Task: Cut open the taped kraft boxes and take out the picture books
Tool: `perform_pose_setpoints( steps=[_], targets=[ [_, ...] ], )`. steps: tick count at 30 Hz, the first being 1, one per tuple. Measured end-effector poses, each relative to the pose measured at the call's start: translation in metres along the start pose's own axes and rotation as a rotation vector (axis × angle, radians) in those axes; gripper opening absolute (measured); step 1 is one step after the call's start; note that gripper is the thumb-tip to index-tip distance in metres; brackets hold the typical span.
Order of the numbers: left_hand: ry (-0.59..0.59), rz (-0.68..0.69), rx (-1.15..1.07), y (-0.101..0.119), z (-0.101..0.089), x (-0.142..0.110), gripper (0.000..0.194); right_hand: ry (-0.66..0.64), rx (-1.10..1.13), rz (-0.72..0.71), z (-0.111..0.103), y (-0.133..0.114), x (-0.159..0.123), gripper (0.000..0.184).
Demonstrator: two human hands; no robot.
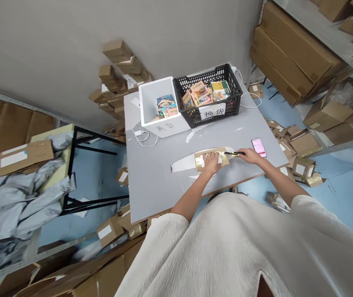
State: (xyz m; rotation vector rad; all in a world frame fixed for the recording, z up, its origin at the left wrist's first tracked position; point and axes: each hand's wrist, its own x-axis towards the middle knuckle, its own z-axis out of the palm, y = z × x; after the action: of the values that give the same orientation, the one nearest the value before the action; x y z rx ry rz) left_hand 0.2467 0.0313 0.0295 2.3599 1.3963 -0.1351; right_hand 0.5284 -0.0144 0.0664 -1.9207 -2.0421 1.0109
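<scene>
A small cardboard box (199,163) with shiny tape lies on the table, over a long white strip (182,164). On top of it, my left hand (212,162) rests with its fingers spread, pressing it against the table. My right hand (250,156) is closed around a black and yellow utility knife (236,154). The knife points left, and its tip is at the right end of the box; whether it cuts into the tape is too small to tell. A phone (259,147) with a lit pink screen lies beyond my right hand.
At the table's back stand a white foam bin (164,128) and a black plastic crate (207,113), both with books or boxed items. White cables (147,140) lie near the bin. Grey parcels (18,198) are heaped at left. Cardboard boxes (304,169) cover the floor at right.
</scene>
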Motion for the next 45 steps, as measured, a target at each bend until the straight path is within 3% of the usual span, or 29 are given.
perform_pose_setpoints(
  steps=[8, 17, 20, 27, 35, 40, 45],
  targets=[
    [0.021, 0.033, 0.034, 0.002, -0.002, -0.003, 0.061, -0.091, -0.334, -0.096, -0.019, -0.008, 0.026, 0.040],
    [0.060, 0.045, 0.001, 0.000, 0.004, -0.007, 0.062, -0.167, -0.462, -0.172, -0.019, -0.020, 0.057, 0.034],
    [0.064, 0.042, -0.007, -0.002, 0.006, -0.007, 0.062, -0.193, -0.389, -0.130, -0.020, -0.014, 0.059, 0.035],
    [0.079, 0.044, -0.036, -0.002, 0.009, -0.008, 0.060, -0.317, 0.050, -0.002, -0.009, 0.010, 0.034, 0.035],
    [0.102, 0.064, -0.029, -0.002, 0.012, -0.011, 0.061, -0.265, 0.049, 0.002, -0.012, 0.007, 0.022, 0.034],
    [0.094, 0.042, -0.031, -0.002, 0.008, -0.008, 0.062, -0.178, 0.055, -0.006, -0.003, -0.002, 0.019, 0.034],
    [0.097, 0.048, -0.028, -0.002, 0.008, -0.009, 0.062, -0.274, 0.116, 0.096, -0.002, 0.000, 0.013, 0.037]
  ],
)
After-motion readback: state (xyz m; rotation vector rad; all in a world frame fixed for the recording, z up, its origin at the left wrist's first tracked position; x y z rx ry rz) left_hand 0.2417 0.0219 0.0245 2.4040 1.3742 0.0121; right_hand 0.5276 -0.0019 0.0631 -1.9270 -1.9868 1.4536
